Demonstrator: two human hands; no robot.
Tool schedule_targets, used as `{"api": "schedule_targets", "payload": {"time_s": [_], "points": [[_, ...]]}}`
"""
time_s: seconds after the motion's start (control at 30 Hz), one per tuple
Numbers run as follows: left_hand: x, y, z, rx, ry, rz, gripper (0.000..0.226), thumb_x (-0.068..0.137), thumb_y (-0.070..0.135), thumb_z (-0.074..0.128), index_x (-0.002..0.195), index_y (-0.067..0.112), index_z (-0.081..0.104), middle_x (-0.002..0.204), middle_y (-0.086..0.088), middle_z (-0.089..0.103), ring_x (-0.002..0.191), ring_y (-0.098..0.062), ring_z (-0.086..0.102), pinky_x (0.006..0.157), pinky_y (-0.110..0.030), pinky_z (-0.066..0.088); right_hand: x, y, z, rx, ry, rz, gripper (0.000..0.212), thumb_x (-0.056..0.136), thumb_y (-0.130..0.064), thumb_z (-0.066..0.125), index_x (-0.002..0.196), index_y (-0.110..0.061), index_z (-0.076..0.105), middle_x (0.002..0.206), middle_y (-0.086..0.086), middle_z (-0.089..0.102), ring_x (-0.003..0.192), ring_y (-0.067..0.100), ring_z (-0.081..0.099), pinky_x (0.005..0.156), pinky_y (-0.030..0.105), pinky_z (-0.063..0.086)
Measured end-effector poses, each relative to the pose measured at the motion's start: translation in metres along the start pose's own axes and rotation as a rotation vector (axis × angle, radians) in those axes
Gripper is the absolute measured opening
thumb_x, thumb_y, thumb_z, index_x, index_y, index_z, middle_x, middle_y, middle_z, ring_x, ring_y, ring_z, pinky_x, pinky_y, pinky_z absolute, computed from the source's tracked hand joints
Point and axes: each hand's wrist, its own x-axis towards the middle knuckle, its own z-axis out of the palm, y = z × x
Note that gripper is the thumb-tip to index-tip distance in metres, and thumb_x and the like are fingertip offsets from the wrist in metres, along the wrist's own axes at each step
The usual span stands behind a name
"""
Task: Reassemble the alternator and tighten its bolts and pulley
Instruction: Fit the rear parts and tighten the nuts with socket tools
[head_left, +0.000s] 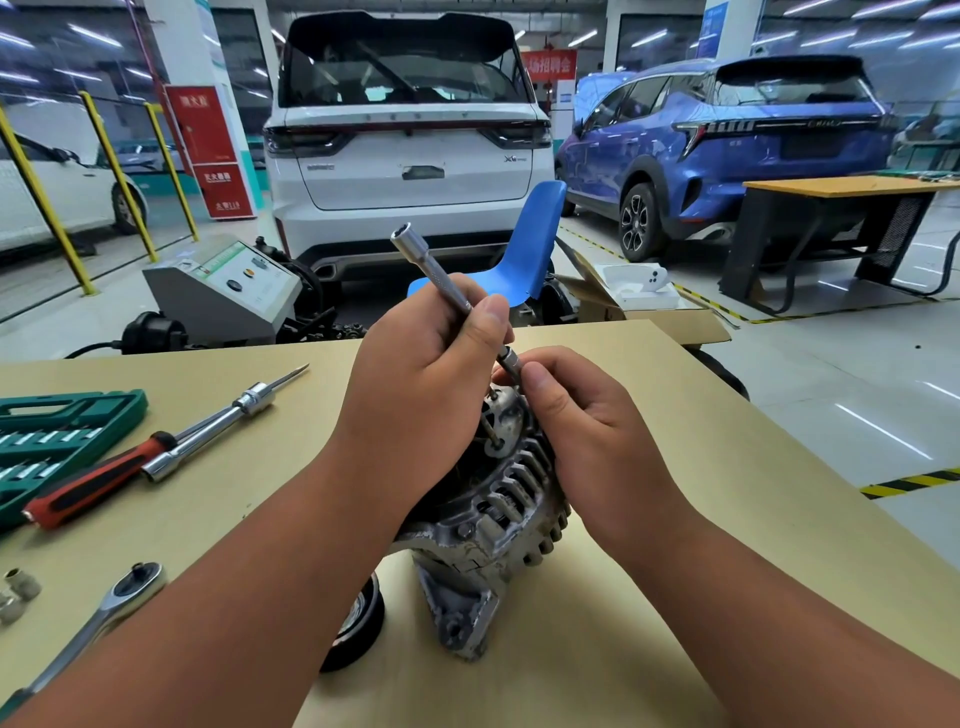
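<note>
A grey metal alternator (498, 525) stands on the tan table (727, 467), its black pulley (358, 623) low at the left. My left hand (426, 374) grips a long chrome extension bar (431, 265) that slants up and to the left, its square end open at the top. My right hand (582, 426) pinches the small socket (511, 361) at the bar's lower end, just above the alternator's rear housing. A thin bolt (491, 431) shows beneath the socket. Both hands cover much of the alternator's top.
Left on the table lie a green socket case (57, 441), a red-handled screwdriver (93, 483), a chrome T-bar tool (223, 421), a ratchet (109, 608) and loose sockets (21, 587). A blue chair (524, 249), a grey machine (228, 291) and parked cars stand beyond.
</note>
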Motion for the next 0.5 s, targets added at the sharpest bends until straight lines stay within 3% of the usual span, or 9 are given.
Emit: {"api": "schedule_targets", "payload": {"time_s": [0.3, 0.5], "points": [[-0.0003, 0.0006, 0.0005, -0.001, 0.002, -0.001, 0.028, 0.1, 0.033, 0.051, 0.082, 0.016, 0.062, 0.056, 0.015, 0.056, 0.054, -0.008, 0.05, 0.06, -0.027, 0.037, -0.0009, 0.0003, 0.0013, 0.044, -0.033, -0.026, 0.014, 0.099, -0.031, 0.059, 0.099, -0.022, 0.07, 0.096, 0.006, 0.07, 0.094, 0.026, 0.067, 0.088, 0.054, 0.057], [0.0, 0.0011, 0.0006, -0.005, 0.001, 0.001, 0.028, 0.1, 0.032, 0.051, 0.084, 0.013, 0.062, 0.056, 0.017, 0.056, 0.054, -0.004, 0.052, 0.058, -0.021, 0.037, -0.0008, 0.0004, 0.0018, 0.042, -0.034, -0.028, 0.013, 0.097, -0.031, 0.061, 0.099, -0.022, 0.07, 0.095, 0.003, 0.07, 0.095, 0.027, 0.067, 0.091, 0.06, 0.056]]}}
